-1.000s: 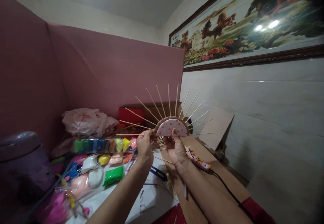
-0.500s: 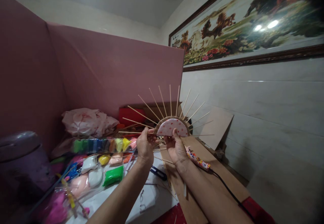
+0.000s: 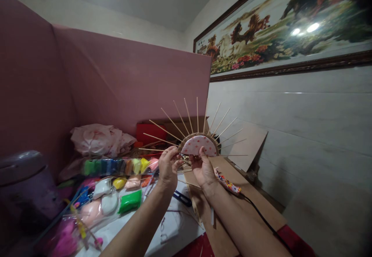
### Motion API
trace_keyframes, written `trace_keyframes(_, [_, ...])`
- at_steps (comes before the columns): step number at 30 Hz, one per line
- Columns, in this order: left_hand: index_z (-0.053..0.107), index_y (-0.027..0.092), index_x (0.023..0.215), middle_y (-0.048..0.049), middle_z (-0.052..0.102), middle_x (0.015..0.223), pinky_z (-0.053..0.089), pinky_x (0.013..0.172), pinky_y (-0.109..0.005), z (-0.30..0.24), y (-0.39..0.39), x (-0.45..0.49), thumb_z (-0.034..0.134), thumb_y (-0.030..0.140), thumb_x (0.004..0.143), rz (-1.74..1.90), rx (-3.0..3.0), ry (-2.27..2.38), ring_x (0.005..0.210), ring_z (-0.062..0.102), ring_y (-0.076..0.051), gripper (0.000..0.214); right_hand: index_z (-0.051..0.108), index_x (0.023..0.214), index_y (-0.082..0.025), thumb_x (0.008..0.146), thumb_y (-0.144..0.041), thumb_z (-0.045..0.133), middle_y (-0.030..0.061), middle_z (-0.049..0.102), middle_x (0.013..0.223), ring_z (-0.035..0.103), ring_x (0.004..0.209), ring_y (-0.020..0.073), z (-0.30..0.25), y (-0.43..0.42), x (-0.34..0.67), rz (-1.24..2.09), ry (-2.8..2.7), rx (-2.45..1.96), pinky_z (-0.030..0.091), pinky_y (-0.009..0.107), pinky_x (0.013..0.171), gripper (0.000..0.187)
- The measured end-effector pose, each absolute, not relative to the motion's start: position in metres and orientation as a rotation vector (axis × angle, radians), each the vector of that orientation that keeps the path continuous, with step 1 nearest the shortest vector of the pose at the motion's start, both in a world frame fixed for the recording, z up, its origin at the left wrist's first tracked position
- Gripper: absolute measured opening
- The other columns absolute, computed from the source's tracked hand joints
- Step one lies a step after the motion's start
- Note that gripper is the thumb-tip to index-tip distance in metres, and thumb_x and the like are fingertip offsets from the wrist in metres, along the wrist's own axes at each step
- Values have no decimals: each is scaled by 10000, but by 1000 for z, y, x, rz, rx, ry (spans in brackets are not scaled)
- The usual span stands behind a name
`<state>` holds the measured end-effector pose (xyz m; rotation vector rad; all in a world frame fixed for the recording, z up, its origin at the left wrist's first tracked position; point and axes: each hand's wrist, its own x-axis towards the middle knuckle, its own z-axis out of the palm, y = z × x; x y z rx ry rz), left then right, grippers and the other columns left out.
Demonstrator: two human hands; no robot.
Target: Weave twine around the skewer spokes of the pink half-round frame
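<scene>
Polka-dot half-disc [image 3: 200, 146] held above the worktop [image 3: 193, 248], straight edge downward. The left hand [image 3: 167, 168] pinches its left end; the right hand [image 3: 202, 170] clasps the straight edge, its grip closed with thumb on the face. Wooden sticks [image 3: 197, 113] fan from the curved rim into open air, the pink partition [image 3: 130, 78] behind. Clay packets [image 3: 130, 201] and cardboard [image 3: 217, 237] crowd the forearms.

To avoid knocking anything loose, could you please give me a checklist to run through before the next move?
1. Right hand gripping the half-round piece: ok, thumb on its spotted face.
2. Left hand at the piece's left end: ok.
3. Sticks fanned around the curved edge: ok.
4. Sticks firmly fixed: cannot tell.
5. Flowered tool switched off: cannot tell.
6. Left side uncluttered: not ok, packets lie there.
</scene>
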<state>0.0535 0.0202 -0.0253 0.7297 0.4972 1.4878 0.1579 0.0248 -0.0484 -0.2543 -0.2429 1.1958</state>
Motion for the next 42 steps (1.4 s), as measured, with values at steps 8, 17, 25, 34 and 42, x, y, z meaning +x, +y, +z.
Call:
trace_keyframes(8, [506, 150, 757, 2, 560, 618, 344, 437, -195, -28, 22, 54, 455, 71, 467, 1449, 664, 633, 477, 508, -88, 306, 612, 770, -183, 614, -211, 765, -52, 676, 654, 618, 607, 80, -47, 27, 165, 1169, -245, -233, 519, 181, 563, 220])
trace_keyframes(17, [540, 125, 680, 15, 521, 489, 289, 405, -192, -35, 22, 55, 490, 100, 486, 1274, 804, 742, 380, 427, -69, 202, 616, 820, -197, 630, -268, 756, -50, 680, 693, 624, 643, 82, -48, 32, 174, 1111, -314, -196, 526, 187, 591, 246])
trace_keyframes(25, [502, 151, 728, 92, 403, 421, 192, 382, -172, -32, 26, 57, 600, 155, 545, 1393, 888, 636, 326, 301, -27, 207, 616, 780, -178, 651, -255, 742, -49, 676, 649, 619, 611, 82, -47, 32, 176, 1165, -248, -201, 520, 187, 561, 197])
trace_keyframes(34, [534, 138, 740, 39, 518, 476, 329, 426, -190, -32, 20, 58, 675, 207, 539, 1378, 941, 593, 409, 450, -67, 255, 618, 757, -183, 665, -239, 731, -39, 680, 658, 626, 611, 88, -43, 28, 172, 1159, -256, -213, 529, 192, 567, 156])
trace_keyframes(42, [557, 138, 683, 30, 538, 486, 327, 425, -194, -28, 38, 43, 641, 135, 491, 1498, 1031, 714, 402, 453, -72, 210, 614, 769, -191, 644, -200, 743, -47, 680, 673, 631, 648, 95, -43, 27, 171, 1160, -270, -204, 542, 215, 608, 180])
